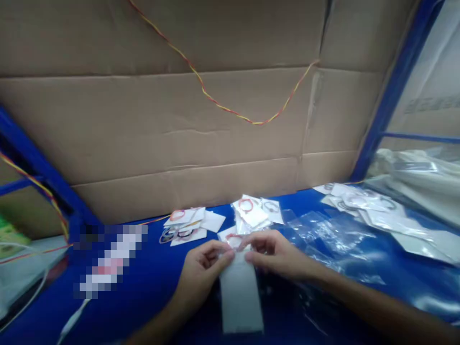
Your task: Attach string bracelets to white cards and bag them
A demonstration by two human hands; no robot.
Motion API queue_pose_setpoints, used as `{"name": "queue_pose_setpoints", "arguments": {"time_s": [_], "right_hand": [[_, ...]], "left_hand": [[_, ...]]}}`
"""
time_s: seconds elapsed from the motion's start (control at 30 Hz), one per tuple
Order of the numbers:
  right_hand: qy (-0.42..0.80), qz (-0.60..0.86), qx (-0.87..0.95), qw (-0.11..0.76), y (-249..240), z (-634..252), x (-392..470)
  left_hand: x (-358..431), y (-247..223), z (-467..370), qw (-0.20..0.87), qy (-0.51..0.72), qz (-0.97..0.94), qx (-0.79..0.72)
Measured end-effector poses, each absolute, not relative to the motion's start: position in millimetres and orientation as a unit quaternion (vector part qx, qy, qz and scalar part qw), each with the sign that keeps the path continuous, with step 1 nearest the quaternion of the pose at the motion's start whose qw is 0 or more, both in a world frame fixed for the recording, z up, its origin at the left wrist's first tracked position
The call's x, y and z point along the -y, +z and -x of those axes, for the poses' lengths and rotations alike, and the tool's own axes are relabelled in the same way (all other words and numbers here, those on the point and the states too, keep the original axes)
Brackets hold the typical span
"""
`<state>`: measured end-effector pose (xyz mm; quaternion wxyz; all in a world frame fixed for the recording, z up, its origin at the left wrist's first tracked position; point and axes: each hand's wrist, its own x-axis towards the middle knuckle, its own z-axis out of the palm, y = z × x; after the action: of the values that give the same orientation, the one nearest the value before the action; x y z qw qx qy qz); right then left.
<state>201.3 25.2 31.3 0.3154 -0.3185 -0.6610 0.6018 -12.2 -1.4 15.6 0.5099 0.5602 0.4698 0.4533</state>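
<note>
My left hand (204, 268) is closed, thumb and fingers pinching the top left corner of a long white packet (241, 302), which looks like clear plastic over white card. At its top right corner my right hand (275, 254) pinches too, with the fingers curled. The packet hangs down toward me between the hands. Just beyond the fingertips a white card with a red bracelet (233, 235) shows in part; whether it touches the packet I cannot tell. My fingers hide the packet's upper edge.
Bagged cards with bracelets (253, 213) lie behind my hands, with loose bracelet cards (187, 225) left of them. Clear plastic bags (330, 230) spread over the blue tabletop (154, 297) at right, beside a white packet pile (381, 211). Cardboard (201, 139) walls the back.
</note>
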Motion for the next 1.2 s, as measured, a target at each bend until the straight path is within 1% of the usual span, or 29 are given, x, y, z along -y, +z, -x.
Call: {"name": "queue_pose_setpoints", "arguments": {"time_s": [0.13, 0.27, 0.4, 0.47, 0.53, 0.57, 0.67, 0.8, 1.0, 1.1, 1.2], "right_hand": [[0.582, 0.312, 0.677, 0.324, 30, -202, -25], [0.595, 0.316, 0.673, 0.305, 27, -202, -27], [0.622, 0.296, 0.66, 0.3, 31, -201, -26], [0.634, 0.296, 0.648, 0.299, 34, -201, -25], [0.649, 0.297, 0.632, 0.302, 36, -202, -25], [0.654, 0.299, 0.625, 0.305, 36, -202, -25], [0.653, 0.309, 0.619, 0.308, 36, -204, -25], [0.634, 0.314, 0.637, 0.306, 36, -205, -24], [0.636, 0.313, 0.637, 0.303, 38, -205, -24], [0.637, 0.316, 0.631, 0.31, 37, -205, -25], [0.645, 0.319, 0.618, 0.317, 36, -206, -26]], "left_hand": [[2, 20, 11, 0.494, 0.448, -0.572, -0.478], [3, 22, 11, 0.474, 0.439, -0.603, -0.468], [0, 19, 20, 0.4, 0.437, -0.665, -0.455], [-9, 19, 31, 0.332, 0.449, -0.687, -0.465], [-24, 21, 48, 0.051, 0.421, -0.752, -0.505], [-33, 23, 57, -0.002, 0.419, -0.746, -0.519], [-61, 24, 90, -0.073, 0.395, -0.719, -0.567], [-88, 15, 128, -0.1, 0.325, -0.704, -0.624], [-98, 1, 148, -0.083, 0.235, -0.727, -0.64], [-97, 5, 147, -0.092, 0.235, -0.73, -0.635], [-95, 13, 144, -0.104, 0.269, -0.722, -0.628]]}}
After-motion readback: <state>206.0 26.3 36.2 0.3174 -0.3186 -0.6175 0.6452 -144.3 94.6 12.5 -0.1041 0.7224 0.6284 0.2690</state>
